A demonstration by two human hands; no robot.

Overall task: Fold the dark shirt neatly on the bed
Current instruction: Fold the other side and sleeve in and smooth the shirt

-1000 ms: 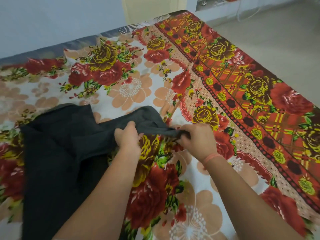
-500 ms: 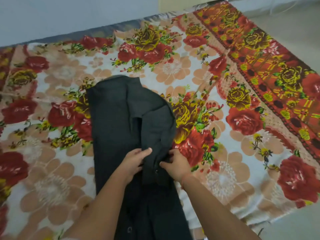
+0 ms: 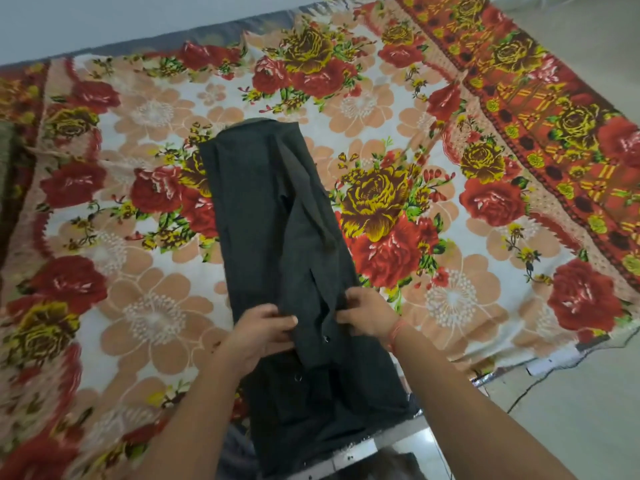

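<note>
Because the dark shirt [image 3: 277,258] had been narrowed into one long strip running from the far middle of the bed [image 3: 485,317] toward the near edge, it lay ready for a crosswise fold, and both hands sat near its near half to tidy it first. The strip's far end rested flat on the floral bedspread [image 3: 145,306], while its near end hung a little over the edge of the bed. A sleeve or side panel lay doubled along the right side of the strip, its edge slanting down the cloth toward the hands, probably so that nothing would stick out once the strip was folded over.

The left hand [image 3: 263,332] lay on the left part of the strip, fingers bent and closed lightly on a raised fold of cloth that ran between the two hands. The right hand [image 3: 369,315] rested at the strip's right edge, fingers curled and pinching the turned-in panel against the body of the shirt; a thin orange thread [image 3: 394,332] circled its wrist. Neither hand was spread flat. They stood close together, only a narrow band of dark cloth between them, with two small snaps showing just near of it.
</note>
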